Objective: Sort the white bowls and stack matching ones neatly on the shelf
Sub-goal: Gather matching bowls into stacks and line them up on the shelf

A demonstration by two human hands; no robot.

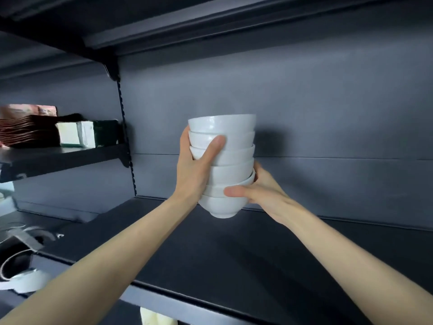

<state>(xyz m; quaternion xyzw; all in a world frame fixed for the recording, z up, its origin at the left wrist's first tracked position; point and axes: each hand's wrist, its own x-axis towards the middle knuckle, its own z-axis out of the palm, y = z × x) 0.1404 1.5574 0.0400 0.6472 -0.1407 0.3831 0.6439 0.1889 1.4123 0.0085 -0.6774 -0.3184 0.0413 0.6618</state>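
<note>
A stack of several white bowls [230, 158] hangs in the air just above the dark shelf board [257, 249], near the back wall. My left hand [194, 170] grips the stack's left side, thumb laid across the upper bowls. My right hand [260, 188] holds the lower bowls from the right, thumb across the front of the second bowl from the bottom. The lowest bowl's foot sits a little above the shelf, and the stack leans slightly.
A neighbouring shelf [61, 156] at the left carries stacked brown packets [25, 130] and a white-green box [82, 133]. More white dishes [25, 277] lie low at the left edge. A shelf board overhead [210, 24] limits height. A slotted upright [124, 127] divides the two bays.
</note>
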